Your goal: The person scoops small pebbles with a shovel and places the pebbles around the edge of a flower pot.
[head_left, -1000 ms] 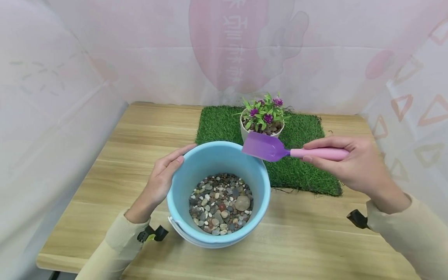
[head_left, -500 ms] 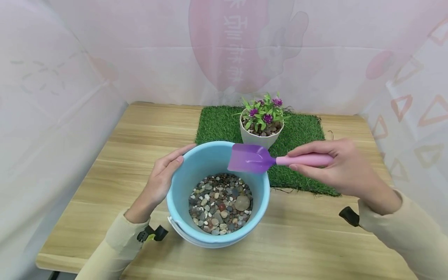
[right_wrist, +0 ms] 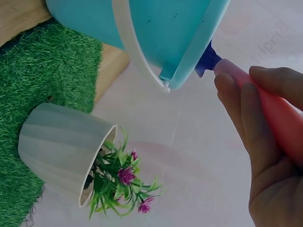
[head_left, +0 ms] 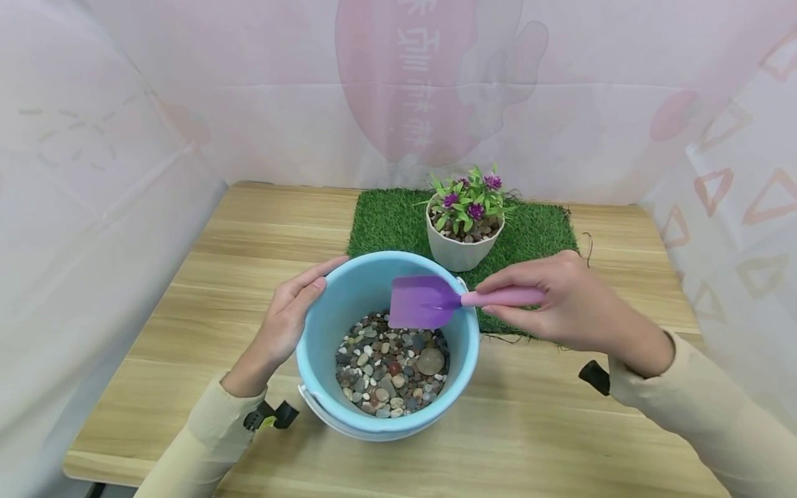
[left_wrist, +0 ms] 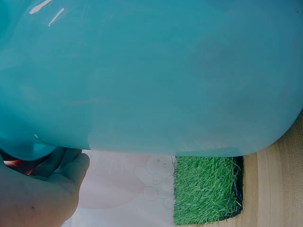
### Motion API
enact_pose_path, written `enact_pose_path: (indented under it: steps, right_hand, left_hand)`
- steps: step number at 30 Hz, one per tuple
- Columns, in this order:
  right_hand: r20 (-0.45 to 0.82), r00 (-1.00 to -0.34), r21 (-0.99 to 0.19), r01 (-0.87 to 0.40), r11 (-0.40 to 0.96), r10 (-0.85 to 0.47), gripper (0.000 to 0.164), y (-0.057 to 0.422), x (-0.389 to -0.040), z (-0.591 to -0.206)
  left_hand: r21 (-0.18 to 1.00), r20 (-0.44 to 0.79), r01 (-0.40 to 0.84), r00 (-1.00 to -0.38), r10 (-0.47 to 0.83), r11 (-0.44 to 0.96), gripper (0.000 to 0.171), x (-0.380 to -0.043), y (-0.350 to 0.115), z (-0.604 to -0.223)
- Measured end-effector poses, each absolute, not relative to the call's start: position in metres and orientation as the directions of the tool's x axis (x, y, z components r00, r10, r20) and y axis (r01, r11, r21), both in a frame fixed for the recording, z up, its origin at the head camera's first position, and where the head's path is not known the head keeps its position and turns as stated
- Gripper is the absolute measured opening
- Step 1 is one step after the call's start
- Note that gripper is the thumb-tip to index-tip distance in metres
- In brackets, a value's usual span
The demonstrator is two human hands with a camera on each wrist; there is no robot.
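Note:
A light blue bucket [head_left: 314,370] stands on the table with many mixed pebbles [head_left: 382,380] in its bottom. My left hand [head_left: 283,318] holds the bucket's left side near the rim, fingers round the outside and thumb at the edge. In my right hand [head_left: 560,301] is the pink handle of a purple hand shovel [head_left: 423,303], pinched between thumb and fingers. The shovel's blade hangs over the bucket's opening, above the pebbles. From the right wrist view, the shovel [right_wrist: 258,97] reaches past the bucket's rim [right_wrist: 201,45], which hides most of the blade.
Behind the bucket lies a green artificial grass mat [head_left: 392,214]. A white pot [head_left: 461,252] with purple flowers stands on it. The bucket's white handle [head_left: 330,415] hangs down at the front. Printed cloth [head_left: 280,131] encloses the wooden table [head_left: 205,297] at the back and sides.
My right hand has carried the shovel left and toward me, so its blade went from the bucket's far right rim to over the pebbles. The left hand and bucket have stayed still.

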State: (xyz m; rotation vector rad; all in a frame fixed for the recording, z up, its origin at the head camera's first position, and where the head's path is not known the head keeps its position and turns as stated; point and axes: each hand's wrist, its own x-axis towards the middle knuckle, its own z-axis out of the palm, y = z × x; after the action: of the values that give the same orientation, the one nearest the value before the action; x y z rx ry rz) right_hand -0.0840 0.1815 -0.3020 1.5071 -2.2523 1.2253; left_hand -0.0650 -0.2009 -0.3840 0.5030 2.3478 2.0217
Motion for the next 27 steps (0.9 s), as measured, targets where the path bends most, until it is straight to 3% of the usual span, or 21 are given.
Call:
enact_pose_path:
  steps: [3,9,19,27]
  right_hand:
    - [0.548,-0.444,-0.525,-0.842,0.121,-0.709,0.033,0.175,-0.085,-0.302]
    - [0.483,-0.442,-0.492,-0.851,0.183,-0.756,0.027,0.166,-0.086,-0.304]
    - [0.302,-0.452,-0.612,-0.767,0.192,-0.839,0.021,0.151,-0.087,-0.305]
    - [0.230,-0.421,-0.597,-0.773,0.214,-0.877,0.016,0.136,-0.090,-0.309]
  left_hand:
    - [0.963,0.208,0.241,-0.948,0.243,0.118,0.046,-0.065,-0.201,-0.384]
    - [0.965,0.204,0.237,-0.947,0.247,0.110,0.046,-0.065,-0.201,-0.384]
    - [0.967,0.205,0.236,-0.945,0.254,0.094,0.045,-0.065,-0.200,-0.385]
    - [0.967,0.201,0.232,-0.948,0.247,0.102,0.046,-0.065,-0.201,-0.385]
